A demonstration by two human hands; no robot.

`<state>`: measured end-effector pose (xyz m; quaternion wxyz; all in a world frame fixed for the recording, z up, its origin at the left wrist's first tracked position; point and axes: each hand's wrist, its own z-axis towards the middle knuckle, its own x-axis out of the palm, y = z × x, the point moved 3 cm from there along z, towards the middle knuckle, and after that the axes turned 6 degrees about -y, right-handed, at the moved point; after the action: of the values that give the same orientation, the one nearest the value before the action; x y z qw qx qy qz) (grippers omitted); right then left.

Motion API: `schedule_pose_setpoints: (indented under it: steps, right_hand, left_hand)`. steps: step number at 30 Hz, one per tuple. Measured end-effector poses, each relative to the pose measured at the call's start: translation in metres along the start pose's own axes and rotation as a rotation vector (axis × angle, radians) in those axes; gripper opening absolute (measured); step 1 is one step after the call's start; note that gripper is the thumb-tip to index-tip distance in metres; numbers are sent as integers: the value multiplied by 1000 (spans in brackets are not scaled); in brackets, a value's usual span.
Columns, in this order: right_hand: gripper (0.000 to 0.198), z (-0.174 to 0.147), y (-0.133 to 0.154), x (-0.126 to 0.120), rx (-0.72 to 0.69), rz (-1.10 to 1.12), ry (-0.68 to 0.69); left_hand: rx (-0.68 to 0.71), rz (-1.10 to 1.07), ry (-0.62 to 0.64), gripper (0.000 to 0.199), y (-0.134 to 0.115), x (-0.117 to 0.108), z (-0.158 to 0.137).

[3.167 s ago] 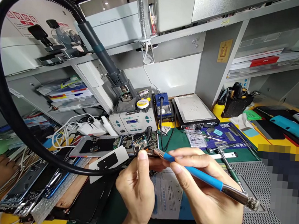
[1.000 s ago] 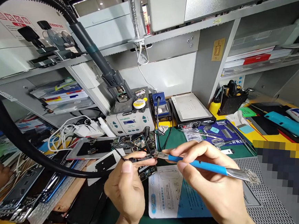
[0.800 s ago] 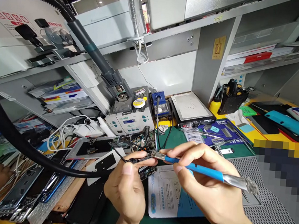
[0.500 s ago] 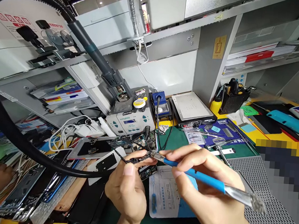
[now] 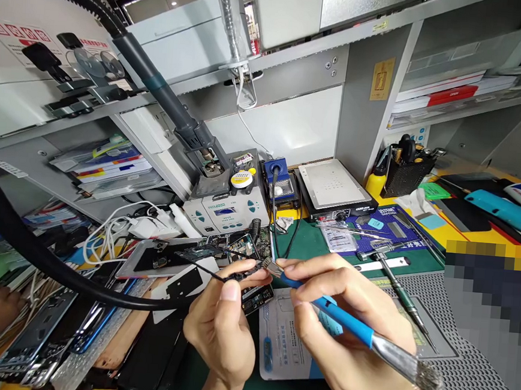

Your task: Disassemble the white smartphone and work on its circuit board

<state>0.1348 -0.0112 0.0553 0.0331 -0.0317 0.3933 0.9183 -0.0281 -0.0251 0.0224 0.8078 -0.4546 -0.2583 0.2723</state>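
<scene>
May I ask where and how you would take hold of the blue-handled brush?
I would probably pinch the brush by its blue middle from the right, as the right hand does: bristles and metal sleeves occupy both ends, leaving the slim shaft, and the left hand with its black part sits by the left end.

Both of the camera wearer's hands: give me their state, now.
Left hand: closed, holding a thin black part between thumb and fingers.
Right hand: closed, holding a blue-handled brush, one bristle end close to that part.
</scene>
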Motion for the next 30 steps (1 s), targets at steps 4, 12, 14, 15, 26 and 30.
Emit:
schedule_pose_setpoints:
  steps: [4,12,14,15,26,30]
  right_hand:
    - [24,-1,-1,-1,-1,15,-1]
    - [27,-3,-3,1,-16,-2,29]
    - [26,-3,-4,0,-13,-3,37]
    - [26,-3,-3,0,-14,6,34]
    - [23,-1,-3,1,0,-11,10]
    - [24,-2,-7,0,11,-8,-22]
  left_hand:
    - [-3,13,9,31,0,-1,-1]
    - [-10,-37,15,28,-1,0,-2]
    - [-1,-42,-9,26,-2,1,-2]
    - [8,-52,-8,26,-2,2,-2]
    - [-37,-101,86,26,0,0,0]
    - [-26,-109,79,31,-1,0,1]
